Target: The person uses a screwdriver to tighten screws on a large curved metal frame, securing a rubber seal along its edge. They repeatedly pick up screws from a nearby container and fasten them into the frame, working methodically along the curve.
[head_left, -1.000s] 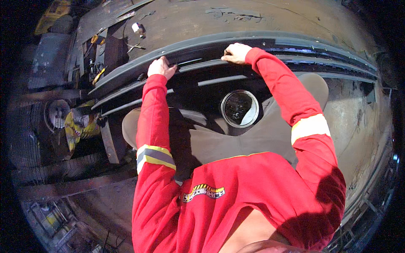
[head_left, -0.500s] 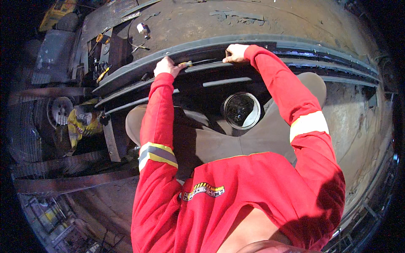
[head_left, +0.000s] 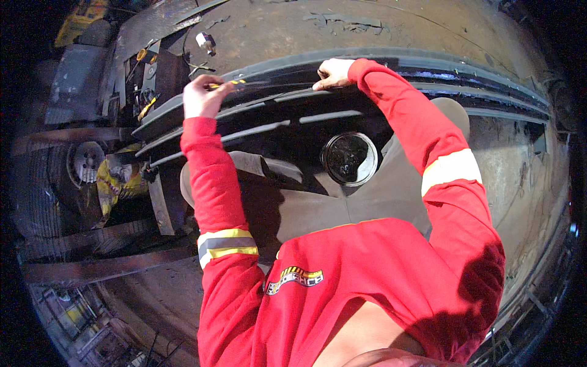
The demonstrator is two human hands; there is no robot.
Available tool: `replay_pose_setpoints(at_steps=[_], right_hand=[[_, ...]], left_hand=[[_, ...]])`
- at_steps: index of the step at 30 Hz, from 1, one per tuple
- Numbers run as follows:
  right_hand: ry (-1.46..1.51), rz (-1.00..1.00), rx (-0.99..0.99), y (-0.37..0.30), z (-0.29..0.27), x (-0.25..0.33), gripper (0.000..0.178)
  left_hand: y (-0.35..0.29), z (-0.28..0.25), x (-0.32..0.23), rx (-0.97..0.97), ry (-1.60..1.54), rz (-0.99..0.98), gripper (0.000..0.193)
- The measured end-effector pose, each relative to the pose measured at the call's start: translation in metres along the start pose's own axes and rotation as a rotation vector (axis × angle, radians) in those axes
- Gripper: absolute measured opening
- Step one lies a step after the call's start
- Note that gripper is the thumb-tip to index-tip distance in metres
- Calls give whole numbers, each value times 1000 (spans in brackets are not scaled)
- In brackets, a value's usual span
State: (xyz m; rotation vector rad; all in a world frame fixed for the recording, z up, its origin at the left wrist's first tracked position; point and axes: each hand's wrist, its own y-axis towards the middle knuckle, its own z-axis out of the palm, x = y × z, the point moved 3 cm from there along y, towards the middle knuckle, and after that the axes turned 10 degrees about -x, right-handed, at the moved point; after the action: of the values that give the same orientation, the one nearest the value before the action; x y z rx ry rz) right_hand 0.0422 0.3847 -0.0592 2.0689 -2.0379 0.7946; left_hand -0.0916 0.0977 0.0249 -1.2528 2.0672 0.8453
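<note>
shifted leftward over the last half second with the left hand (head_left: 205,95), now at the upper left of the frame over the long bars (head_left: 330,116), taking along a thin yellow and black strip (head_left: 236,81). moved only slightly left with the right hand (head_left: 333,74), at the upper middle over the same bars. now leaving a wider gap between the two, with more of a faint dark line (head_left: 275,84) to be seen across it; perhaps meaning, at a guess, a pull or slide along the bars rather than a lift.

gripping the strip in the left hand, thumb and fingers pressed together, leaving only the striped end poking out to the right. curling the right fingers in, thumb and forefinger tips nearly meeting by the line's far end; cannot tell whether holding it or merely resting on metal.

hard to follow the strip (too blurred to call rod, blade or tape) rightward against the dark gap between bars, or to say whether joined to the line. blocked from seeing stretches of the bars by the left sleeve (head_left: 214,183) and right sleeve (head_left: 413,122). unable to make out much in the black shadow above the round tin (head_left: 350,184) near mid-frame. losing the outer part of the wheel (head_left: 85,162) to darkness at far left.
</note>
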Motion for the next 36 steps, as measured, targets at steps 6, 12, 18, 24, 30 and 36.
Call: replay_pose_setpoints(at_steps=[6, 12, 18, 24, 30, 36], right_hand=[[-294, -147, -230, -5, 0, 25, 27], [-200, 64, -372, -25, 11, 97, 21], [-189, 226, -601, -21, 41, 94, 20], [-217, 104, -878, -21, 46, 101, 38], [453, 150, -525, -70, 38, 89, 47], [402, 131, -531, -77, 52, 78, 45]], left_hand=[[-42, -52, -7, 62, -907, -383, 29], [-113, -28, -27, 256, -849, -583, 41], [-64, 22, -154, 358, -118, 342, 19], [-57, 116, -202, 511, 460, 739, 23], [-72, 158, -195, 575, 661, 785, 23], [-99, 174, -193, 523, 641, 722, 23]])
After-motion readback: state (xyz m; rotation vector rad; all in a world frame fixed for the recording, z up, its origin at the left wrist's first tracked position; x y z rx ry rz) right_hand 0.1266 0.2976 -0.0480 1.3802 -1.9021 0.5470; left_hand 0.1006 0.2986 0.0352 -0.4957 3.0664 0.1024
